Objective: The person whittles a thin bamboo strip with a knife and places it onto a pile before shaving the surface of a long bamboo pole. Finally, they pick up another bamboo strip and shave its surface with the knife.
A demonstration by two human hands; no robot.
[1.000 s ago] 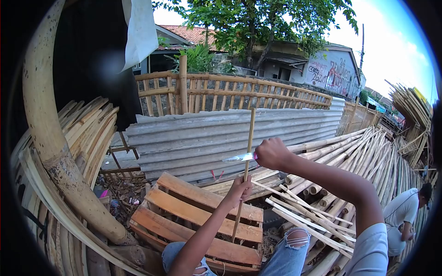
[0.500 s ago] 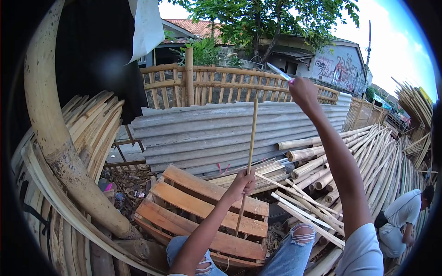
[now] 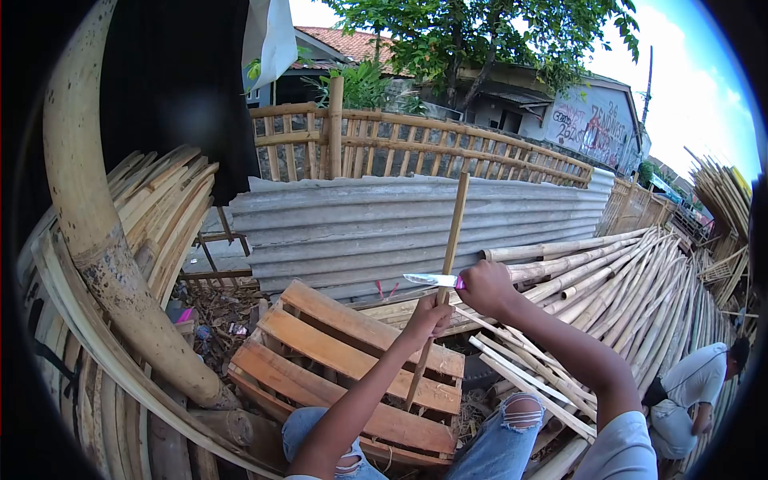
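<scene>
My left hand [image 3: 426, 322] is wrapped round a thin bamboo strip [image 3: 457, 220] that stands nearly upright, leaning slightly right at the top. Its lower end comes down at the slatted wooden crate [image 3: 352, 372] in front of my knees. Held in my right hand [image 3: 488, 290] is a knife [image 3: 430, 279] with a pink handle. The blade points left and lies across the strip just above my left hand. Whether the edge bites into the strip cannot be made out.
Bamboo poles [image 3: 592, 268] are heaped on the right, with pale split strips [image 3: 532, 376] beside my knee. A thick bamboo post [image 3: 80, 160] rises at left near stacked slats [image 3: 164, 208]. Behind the crate stands corrugated sheeting [image 3: 360, 212]. Another person [image 3: 692, 384] bends low at far right.
My right hand has come down and to the left with the knife, from high above to the strip. My left hand still grips the strip, which now leans a little more to the right.
</scene>
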